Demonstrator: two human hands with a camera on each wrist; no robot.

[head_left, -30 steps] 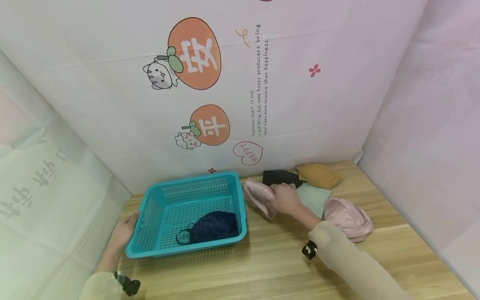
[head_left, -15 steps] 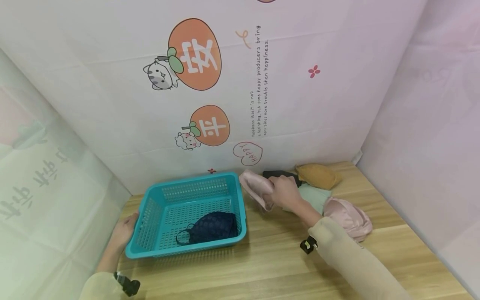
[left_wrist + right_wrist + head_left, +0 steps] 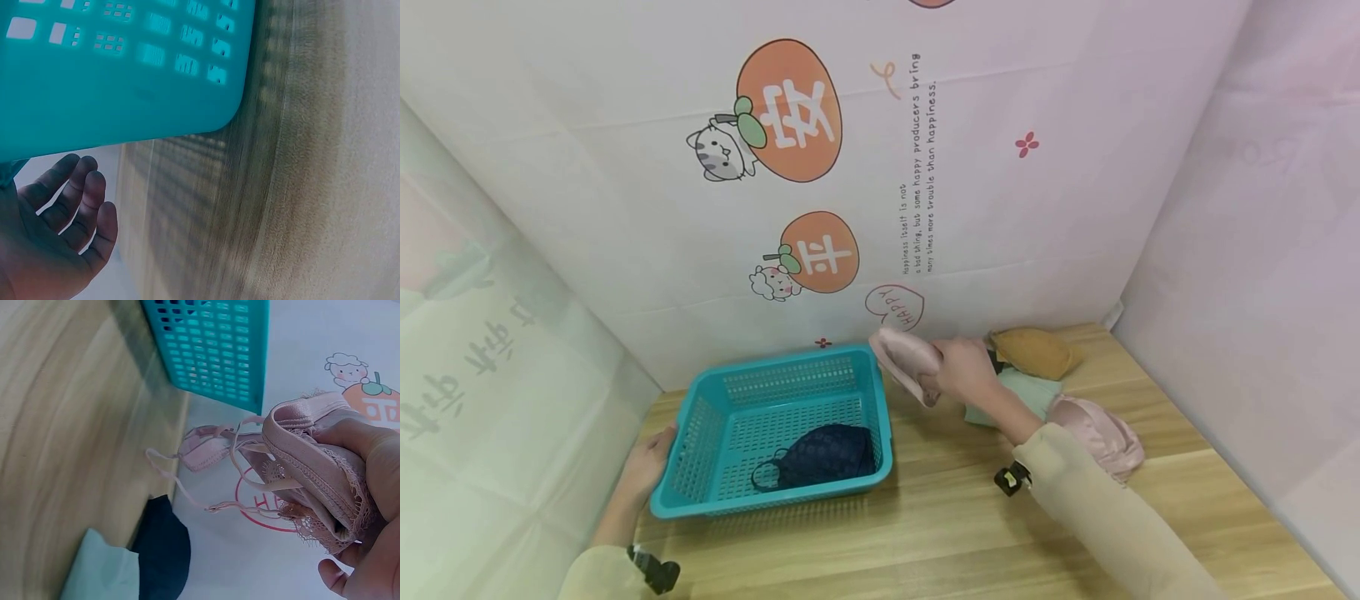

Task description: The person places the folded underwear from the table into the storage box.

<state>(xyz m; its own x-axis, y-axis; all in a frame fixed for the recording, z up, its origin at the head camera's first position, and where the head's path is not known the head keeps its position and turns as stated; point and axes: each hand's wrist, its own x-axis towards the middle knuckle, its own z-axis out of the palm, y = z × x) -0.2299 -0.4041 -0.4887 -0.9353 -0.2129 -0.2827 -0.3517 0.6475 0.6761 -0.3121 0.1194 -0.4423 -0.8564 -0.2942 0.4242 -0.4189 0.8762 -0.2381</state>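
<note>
My right hand point(image 3: 966, 371) grips a folded pink bra point(image 3: 906, 354), held up off the table by the right rim of a turquoise plastic basket point(image 3: 775, 497). The right wrist view shows the bra's lace edge, with thin straps point(image 3: 181, 484) dangling from it. At the basket's left side, my left hand point(image 3: 643, 467) holds the rim; in the left wrist view its fingers point(image 3: 87, 194) curve below the rim, while the thumb is mostly out of sight. Inside the basket, at its front right, lies a navy bra point(image 3: 827, 454) with its strap looped out.
Right of the basket lie a mustard folded bra point(image 3: 1037, 352), a mint green folded piece point(image 3: 1026, 392), another pink satin bra point(image 3: 1097, 433) and a black piece point(image 3: 162, 550), mostly hidden by my right hand in the head view. Printed cloth walls point(image 3: 970, 208) enclose the wooden table point(image 3: 940, 533).
My right hand has lifted the pink bra upward and slightly left, toward the basket's back right corner. My left hand and the basket have stayed in place.
</note>
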